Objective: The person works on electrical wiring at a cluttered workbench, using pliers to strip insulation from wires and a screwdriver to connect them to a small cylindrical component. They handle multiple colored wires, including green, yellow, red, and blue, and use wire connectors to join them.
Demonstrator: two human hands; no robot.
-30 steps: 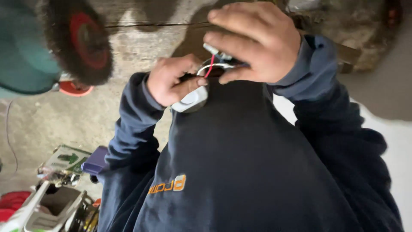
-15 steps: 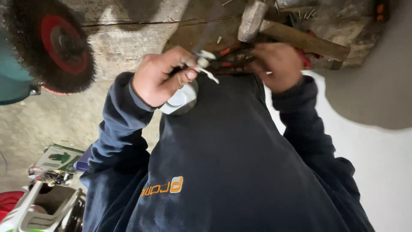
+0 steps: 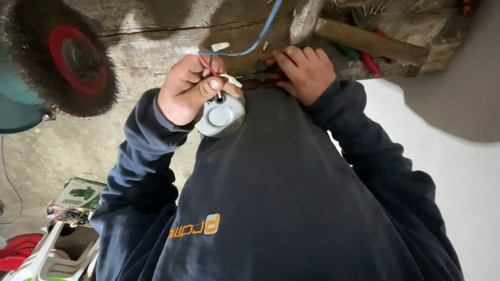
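My left hand [image 3: 186, 91] grips a small round grey motor [image 3: 221, 115] against my dark sweatshirt, thumb pressed near its shaft. A red wire [image 3: 207, 64] and a blue wire [image 3: 256, 41] with white connectors rise from the motor past my fingers. My right hand [image 3: 304, 72] lies knuckles-up on the wooden bench [image 3: 245, 39], fingertips among the tools there, beside red tool handles [image 3: 371, 63] and just below a hammer [image 3: 359, 39]. What sits under its fingers is hidden.
A wire brush wheel [image 3: 67, 57] with a red hub sits on a teal grinder [image 3: 15, 104] at upper left. A green-and-white box [image 3: 78, 193] and a white-green machine [image 3: 52, 255] lie at lower left. A pale floor [image 3: 458, 171] shows at right.
My right hand left the motor and moved up to the tools on the bench. My left hand kept the motor, and the wires now stand free above it.
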